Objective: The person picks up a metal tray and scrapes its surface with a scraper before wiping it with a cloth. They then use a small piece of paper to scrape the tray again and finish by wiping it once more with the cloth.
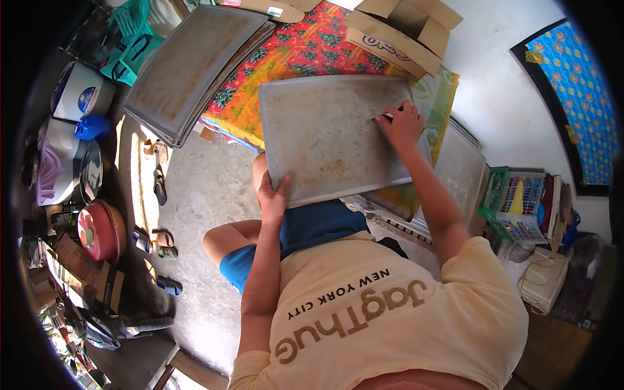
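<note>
A worn metal baking tray [331, 140] with brown stains rests tilted over my lap and against the table edge. My left hand [273, 196] grips its near left corner, thumb on the upper face. On the right part of the tray, my right hand [404, 127] is closed around a small dark object [389, 117], pressed to the surface. Most of that object is hidden by my fingers, so its kind cannot be made out. A stack of similar trays [198, 65] lies at the far left of the table.
A table with a red and orange patterned cloth [312, 39] stands ahead, bearing an open cardboard box [403, 36]. More trays [460, 172] lean at the right, near plastic baskets [517, 201]. Sandals [162, 240] lie on the concrete floor at left, beside a red tub [99, 231].
</note>
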A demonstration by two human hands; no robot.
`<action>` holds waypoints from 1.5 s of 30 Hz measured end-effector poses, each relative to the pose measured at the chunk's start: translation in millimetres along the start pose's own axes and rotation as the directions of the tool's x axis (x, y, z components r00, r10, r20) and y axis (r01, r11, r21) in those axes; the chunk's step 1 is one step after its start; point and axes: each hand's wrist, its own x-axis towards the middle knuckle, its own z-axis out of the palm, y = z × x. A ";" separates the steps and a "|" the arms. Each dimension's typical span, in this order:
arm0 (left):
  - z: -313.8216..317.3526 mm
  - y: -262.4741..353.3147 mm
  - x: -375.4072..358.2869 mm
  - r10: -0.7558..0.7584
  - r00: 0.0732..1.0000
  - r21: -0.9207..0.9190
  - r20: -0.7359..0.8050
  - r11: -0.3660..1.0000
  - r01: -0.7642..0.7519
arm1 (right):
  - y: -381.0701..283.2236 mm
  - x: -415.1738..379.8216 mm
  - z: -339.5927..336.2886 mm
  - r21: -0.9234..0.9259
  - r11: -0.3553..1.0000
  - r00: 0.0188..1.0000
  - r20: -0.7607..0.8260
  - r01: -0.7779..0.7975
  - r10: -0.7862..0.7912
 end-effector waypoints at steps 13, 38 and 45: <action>-1.1 -8.3 0.8 0.019 1.000 -0.014 -0.006 1.000 -0.019 | -21.4 -56.4 -39.0 0.204 0.957 0.966 0.115 0.205 -0.231; 2.5 -6.2 0.1 0.034 0.999 -0.053 -0.014 0.998 -0.034 | -24.4 -55.3 -45.8 0.194 0.933 0.945 0.059 0.305 -0.321; 2.2 -2.5 -1.7 0.024 1.000 -0.071 -0.007 0.997 -0.024 | -27.2 -56.9 -47.2 0.208 0.932 0.941 0.100 0.297 -0.322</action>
